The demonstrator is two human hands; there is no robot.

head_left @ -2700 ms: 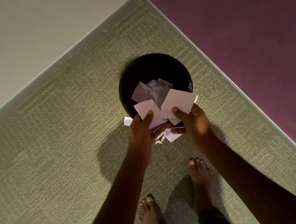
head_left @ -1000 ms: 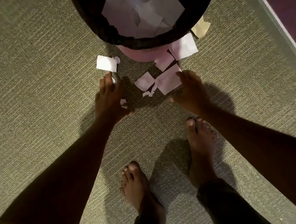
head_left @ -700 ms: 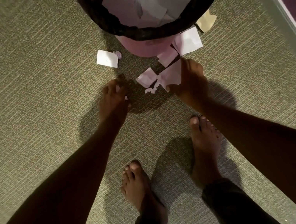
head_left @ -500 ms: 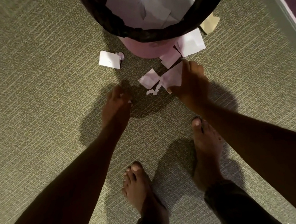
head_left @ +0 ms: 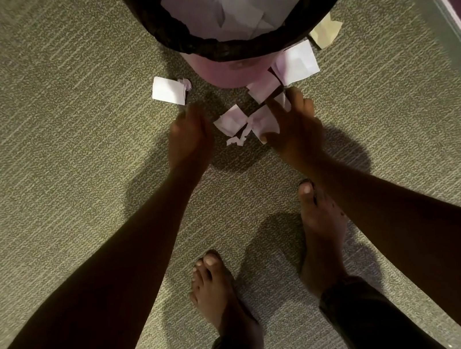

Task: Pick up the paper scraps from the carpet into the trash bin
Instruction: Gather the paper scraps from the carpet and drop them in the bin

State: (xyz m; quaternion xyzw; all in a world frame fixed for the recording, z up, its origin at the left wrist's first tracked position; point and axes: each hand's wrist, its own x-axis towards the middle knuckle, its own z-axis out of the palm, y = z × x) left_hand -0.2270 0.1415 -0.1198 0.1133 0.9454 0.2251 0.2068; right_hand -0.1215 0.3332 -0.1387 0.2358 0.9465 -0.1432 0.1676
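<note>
Reaching down to the olive-green ribbed carpet (head_left: 52, 142), the person works at the foot of the round pink trash bin w/ black plastic liner (head_left: 222, 73), which holds a heap of white paper sheets (head_left: 229, 2). Right hand (head_left: 294, 125) pinches a crumpled white paper scrap (head_left: 264, 122) between thumb and forefingers, low at the carpet and just short of the bin's base. Left hand (head_left: 190, 138) sits beside a second torn white scrap (head_left: 230, 121), fingers bunched and pointing fwd. It's blurred, so can't tell if it grasps anything.

More lie loose: a flat white rectangular scrap (head_left: 167, 90) left of the bin, a bigger white piece (head_left: 297, 62) right by the bin wall, a tan piece (head_left: 324, 32) further right, and thin torn strips (head_left: 236, 140) between the hands.

Handling, my read: paper this thin is near weightless and limp, not fragile beyond tearing. It hugs the carpet, so edges are hard to get under. Best grip pts are raised corners & creases; flat ones prob. need a fingertip slide first. Loose handfuls may flutter out en route.

Orientation: the rectangular scrap's long axis runs roughly left-right across the view, dipping slightly at its right end. The pinched scrap is too irregular to give an axis. Strips lie approx. crosswise.
</note>
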